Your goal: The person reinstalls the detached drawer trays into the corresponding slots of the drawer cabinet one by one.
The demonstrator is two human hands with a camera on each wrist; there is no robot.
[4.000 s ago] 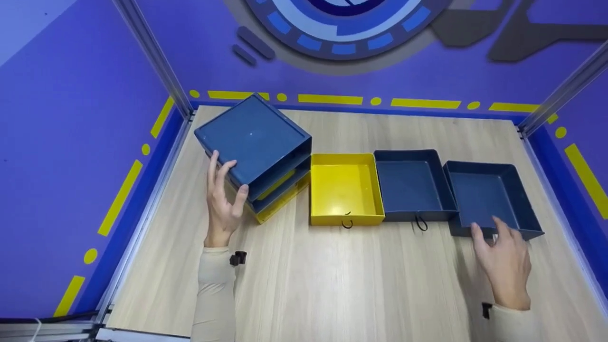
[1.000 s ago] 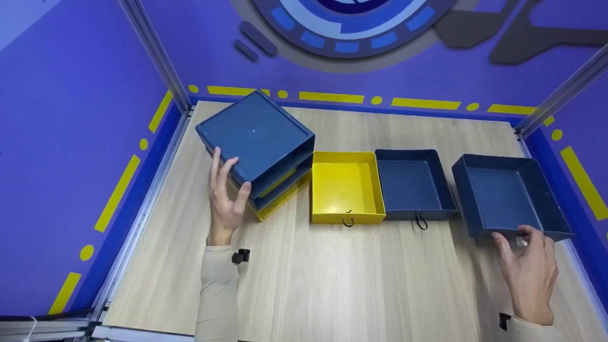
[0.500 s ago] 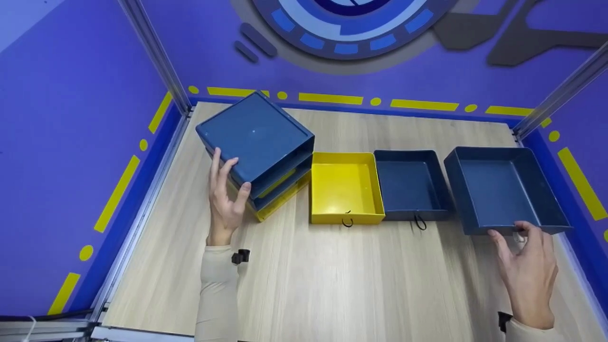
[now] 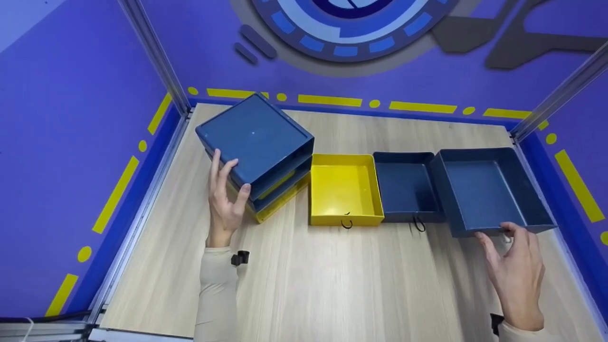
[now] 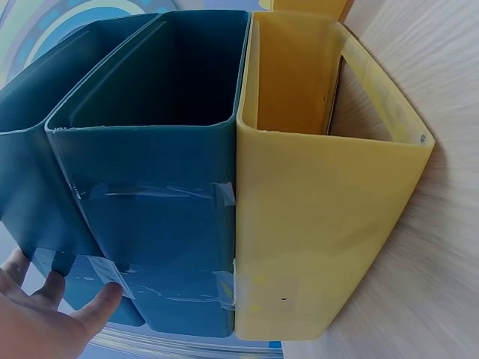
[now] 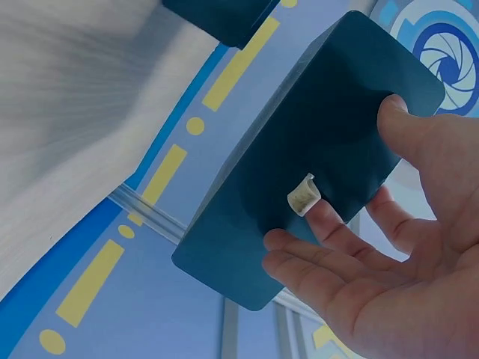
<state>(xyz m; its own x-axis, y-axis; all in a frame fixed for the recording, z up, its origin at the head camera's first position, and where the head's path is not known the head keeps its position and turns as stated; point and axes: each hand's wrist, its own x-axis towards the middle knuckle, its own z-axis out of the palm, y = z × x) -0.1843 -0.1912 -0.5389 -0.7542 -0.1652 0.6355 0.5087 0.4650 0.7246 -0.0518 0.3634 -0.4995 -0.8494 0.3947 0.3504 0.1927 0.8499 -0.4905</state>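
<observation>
Your left hand (image 4: 224,209) rests, fingers spread, against the angled cabinet (image 4: 254,135) at left; your right hand (image 4: 517,275) pinches a dark drawer (image 4: 489,194) by its front wall, raised at right — between those two sit a second dark drawer (image 4: 406,185) and a yellow drawer (image 4: 345,190), each with a black loop (image 4: 419,224).

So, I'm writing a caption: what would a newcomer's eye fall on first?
Probably the bright yellow drawer, set between the cabinet at left and a blue drawer. Next, at far right, the right hand holds a second blue drawer in the air by its front.
</observation>
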